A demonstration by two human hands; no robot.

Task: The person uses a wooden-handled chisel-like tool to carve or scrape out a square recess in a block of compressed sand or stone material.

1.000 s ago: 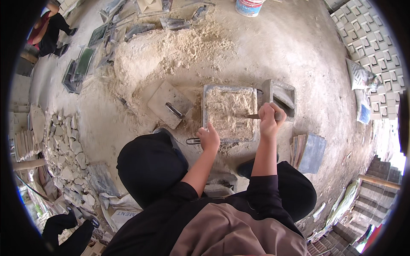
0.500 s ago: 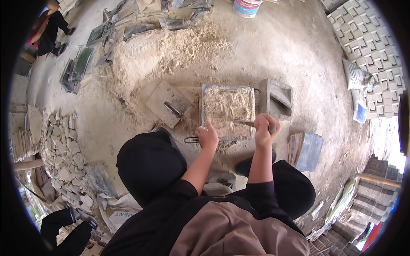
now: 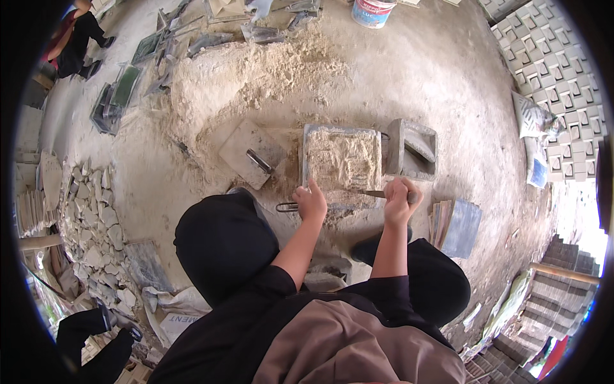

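Head view, near to far: two dark-trousered knees (image 3: 227,253) bracket the work, and the shallow square grey rimmed tray (image 3: 305,153) lies on the floor just beyond, probably so both arms reach it squarely. It's filled with pale, crumbly, sand-coloured mix (image 3: 344,160); surface uneven, ridged and dented. Stack of thin blue-grey rectangular plates (image 3: 462,227) sits beyond the right knee.

Left hand (image 3: 312,201): at the tray's near left corner, index extended toward the rim, other fingers part-curled. Likely bracing the tray. I can't tell whether they close on the rim or the dark bent-wire loop (image 3: 286,207) beside them.

Right hand (image 3: 403,198): closed in a fist around the handle of a narrow flat-bladed tool (image 3: 372,193). Blade points left over the tray's near right part, held low, I'd guess for control; tip contact unclear from here.

Flanking the tray, seemingly for easy reach: left, a square grey board (image 3: 238,152) carrying a short shiny metal bar (image 3: 259,161); right, a rectangular grey open box (image 3: 395,147) with a slanted piece inside.

Farther out: low pale sandy heap (image 3: 256,77), then a white, red and blue bucket (image 3: 372,13).
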